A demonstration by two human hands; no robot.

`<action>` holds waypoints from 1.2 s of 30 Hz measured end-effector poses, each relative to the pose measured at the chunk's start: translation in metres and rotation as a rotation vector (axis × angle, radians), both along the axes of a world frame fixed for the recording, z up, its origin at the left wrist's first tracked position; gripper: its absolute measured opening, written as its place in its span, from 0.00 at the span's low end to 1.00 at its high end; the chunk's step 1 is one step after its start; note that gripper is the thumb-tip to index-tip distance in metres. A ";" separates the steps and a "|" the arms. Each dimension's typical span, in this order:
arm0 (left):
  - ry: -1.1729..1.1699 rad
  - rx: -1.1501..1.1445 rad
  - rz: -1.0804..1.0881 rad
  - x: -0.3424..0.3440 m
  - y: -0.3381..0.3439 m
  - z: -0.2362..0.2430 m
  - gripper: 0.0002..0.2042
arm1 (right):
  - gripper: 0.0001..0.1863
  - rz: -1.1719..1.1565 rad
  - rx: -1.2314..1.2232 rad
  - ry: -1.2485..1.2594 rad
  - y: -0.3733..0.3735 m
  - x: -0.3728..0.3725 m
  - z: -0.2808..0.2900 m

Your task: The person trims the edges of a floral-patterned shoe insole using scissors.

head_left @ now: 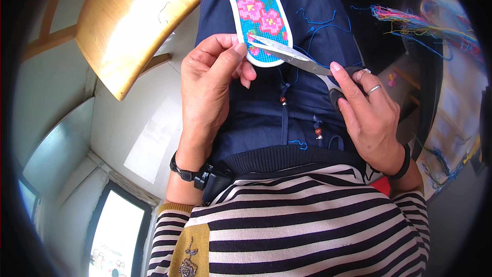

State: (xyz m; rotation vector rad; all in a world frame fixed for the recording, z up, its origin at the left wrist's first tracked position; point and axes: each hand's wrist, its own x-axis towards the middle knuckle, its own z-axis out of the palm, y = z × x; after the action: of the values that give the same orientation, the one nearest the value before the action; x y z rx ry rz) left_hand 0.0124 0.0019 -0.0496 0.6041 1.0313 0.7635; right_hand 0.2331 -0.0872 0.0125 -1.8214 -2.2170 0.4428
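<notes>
An embroidered insole, blue with pink flowers and a white border, lies over my lap. My left hand pinches its left edge near the rounded lower end, thumb on top. In my right hand is a pair of scissors with black handles, fingers through the loops. The blades point left across the insole's lower end, slightly apart, their tips close to my left thumb. A loose blue thread curls over my dark trousers to the right of the insole, running behind the scissors.
A wooden chair stands at the upper left. Bundles of coloured thread lie at the upper right, with more tangled thread below on a light patterned cloth. A short blue thread end rests near my waistband.
</notes>
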 end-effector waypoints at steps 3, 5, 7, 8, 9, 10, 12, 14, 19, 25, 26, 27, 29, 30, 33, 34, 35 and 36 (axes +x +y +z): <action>0.014 0.005 -0.001 0.001 0.000 0.003 0.06 | 0.32 0.013 0.021 -0.021 0.000 0.000 0.001; 0.022 0.010 -0.002 0.000 0.000 0.003 0.06 | 0.32 0.016 0.027 -0.030 0.000 0.000 0.002; 0.031 0.013 -0.001 0.000 0.000 0.004 0.06 | 0.30 0.026 0.025 -0.035 0.000 -0.001 0.002; 0.043 0.020 -0.011 0.000 0.000 0.004 0.06 | 0.30 0.025 0.025 -0.036 0.000 -0.001 0.002; 0.054 0.028 -0.020 0.000 0.000 0.004 0.06 | 0.30 0.032 0.049 -0.062 0.000 -0.001 0.001; 0.053 0.027 -0.022 0.000 0.000 0.004 0.06 | 0.29 0.040 0.074 -0.087 -0.001 -0.001 0.000; 0.063 0.044 -0.032 0.000 0.001 0.004 0.06 | 0.28 0.058 0.096 -0.124 -0.002 -0.001 -0.001; 0.056 0.031 -0.032 -0.001 0.001 0.004 0.06 | 0.27 0.075 0.118 -0.162 -0.001 -0.002 -0.002; 0.006 -0.010 -0.011 -0.001 0.000 0.003 0.06 | 0.27 0.048 0.092 -0.099 -0.001 -0.004 -0.001; -0.045 -0.030 0.004 0.000 0.001 0.005 0.05 | 0.31 -0.045 -0.110 0.077 -0.001 -0.003 0.004; -0.046 -0.019 0.013 0.000 0.001 0.004 0.05 | 0.31 -0.045 -0.108 0.078 -0.001 -0.003 0.005; -0.046 -0.008 0.021 0.000 0.001 0.004 0.05 | 0.31 -0.024 -0.061 0.058 -0.001 -0.002 0.005; -0.038 -0.004 0.018 0.001 0.001 0.006 0.05 | 0.31 -0.004 -0.014 0.040 -0.002 -0.001 0.005; -0.031 -0.002 0.014 0.001 0.002 0.006 0.06 | 0.31 0.006 0.008 0.013 -0.002 0.000 0.005; -0.014 0.020 0.001 0.001 0.001 0.008 0.06 | 0.30 0.018 0.057 -0.033 -0.003 0.000 0.004; -0.014 0.021 0.001 0.002 0.001 0.008 0.06 | 0.30 0.021 0.083 -0.052 -0.003 0.001 0.004; -0.005 0.030 -0.003 0.001 0.001 0.008 0.06 | 0.30 0.021 0.084 -0.053 -0.003 0.001 0.004; 0.004 0.040 -0.006 0.001 0.001 0.008 0.06 | 0.30 0.025 0.089 -0.064 -0.003 0.001 0.004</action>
State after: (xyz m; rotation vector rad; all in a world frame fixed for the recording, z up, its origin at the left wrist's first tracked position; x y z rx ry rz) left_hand 0.0138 0.0030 -0.0418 0.6428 1.0197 0.7792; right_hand 0.2338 -0.0900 0.0161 -1.7881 -2.2654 0.2899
